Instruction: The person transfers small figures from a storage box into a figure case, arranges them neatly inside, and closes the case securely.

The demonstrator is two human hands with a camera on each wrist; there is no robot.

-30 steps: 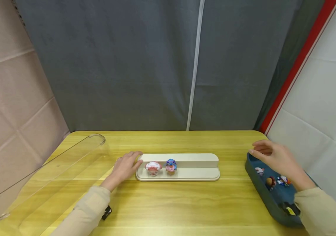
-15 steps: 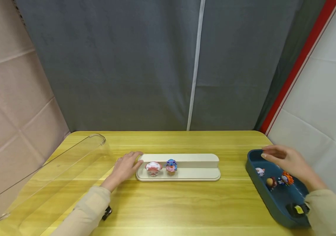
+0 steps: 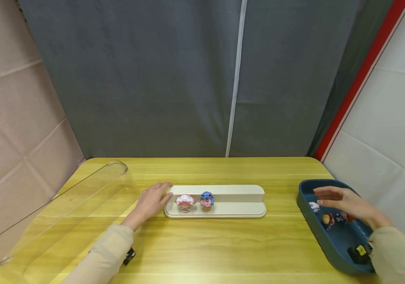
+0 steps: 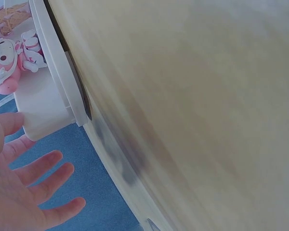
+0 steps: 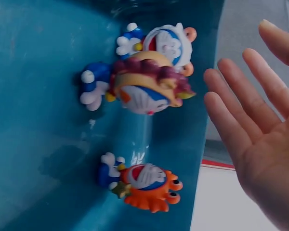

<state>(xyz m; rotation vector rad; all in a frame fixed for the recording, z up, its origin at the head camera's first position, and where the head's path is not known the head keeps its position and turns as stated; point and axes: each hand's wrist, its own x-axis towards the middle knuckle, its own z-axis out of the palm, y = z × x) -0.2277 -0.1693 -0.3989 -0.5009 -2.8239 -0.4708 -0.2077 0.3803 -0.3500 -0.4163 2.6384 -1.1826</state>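
Note:
My left hand [image 3: 150, 201] rests with spread fingers at the left end of a cream stepped display base [image 3: 238, 210]. On that base stand a pink-and-white figurine [image 3: 185, 202] and a blue figurine with a pink front [image 3: 207, 200]. My right hand [image 3: 351, 206] is over a dark blue tray [image 3: 310, 232], its fingers extended and holding nothing. Inside the tray lie a white-hooded figurine [image 5: 176, 45], one with a tan and purple headpiece [image 5: 147, 82] and one in an orange crab hood [image 5: 149, 187]. In the head view, my right hand partly covers the orange one.
A clear plastic cover [image 3: 60, 213] lies at the table's left side, beyond my left forearm. Small black devices [image 3: 129, 256] show at my wrists. A grey curtain [image 3: 152, 79] hangs behind the wooden table [image 3: 206, 248]; white cloth [image 3: 387, 157] borders the right.
My right hand has shifted right from the tray's far left corner, then lowered over the figurines. My left hand and both figurines on the base have stayed put.

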